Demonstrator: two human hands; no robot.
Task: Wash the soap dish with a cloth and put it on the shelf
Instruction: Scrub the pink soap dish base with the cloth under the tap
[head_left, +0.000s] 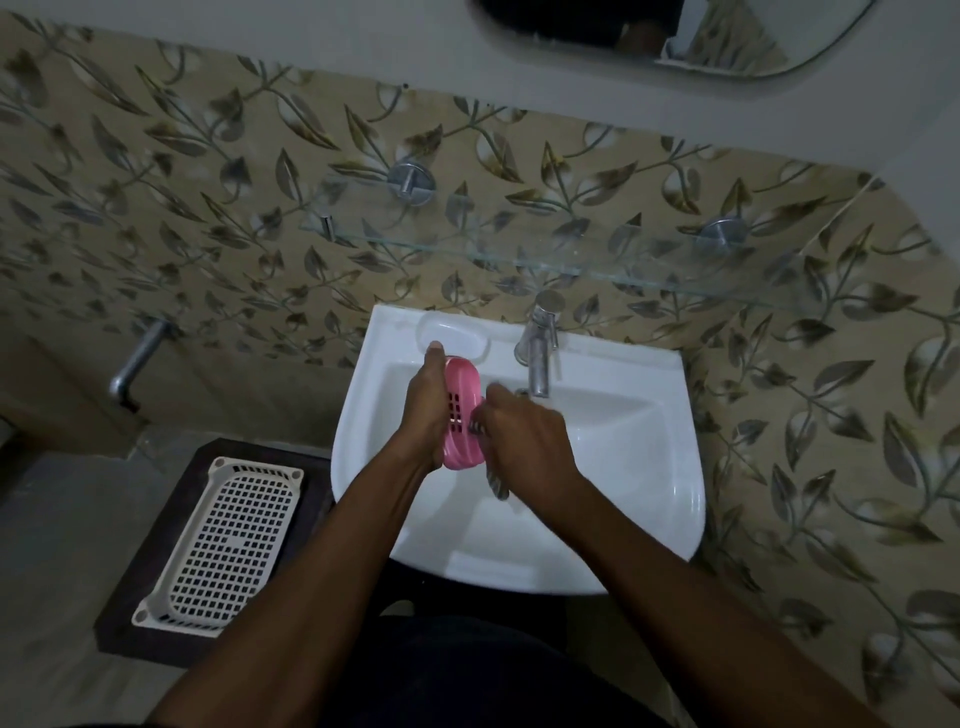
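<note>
A person's left hand (426, 410) holds a pink soap dish (464, 415) on edge over a white washbasin (639, 452). Its grip is wrapped around one long side of the dish, with a fingertip showing over the far end. The right hand (524, 441) presses a grey cloth (497, 482) against the dish's slotted face, its grip clenched on the cloth, whose striped tail hangs below the fingers into the bowl. Both bare forearms cross the basin's near rim and hide part of it. A chrome tap (537, 353) stands at the back ledge just right of the hands, its spout reaching over the bowl close to the right knuckles; whether water is running cannot be made out. An oval soap recess (460, 332) is moulded into the glossy ceramic ledge just beyond the dish. Above the basin a clear glass shelf (519, 254) juts from the wall on two round chrome brackets (410, 179), and the tap's cap sits under its front edge. Left of the basin, an off-white plastic basket (228, 540) pierced with a grid of square holes lies on a dark, square-cornered stand (166, 499). Farther left, a curved metal wall spout (137, 364) projects from the wall. Beige tiles (208, 182) printed with grey-brown leaves cover the wall, and the rounded lower edge of a mirror (727, 47) shows at the top.
</note>
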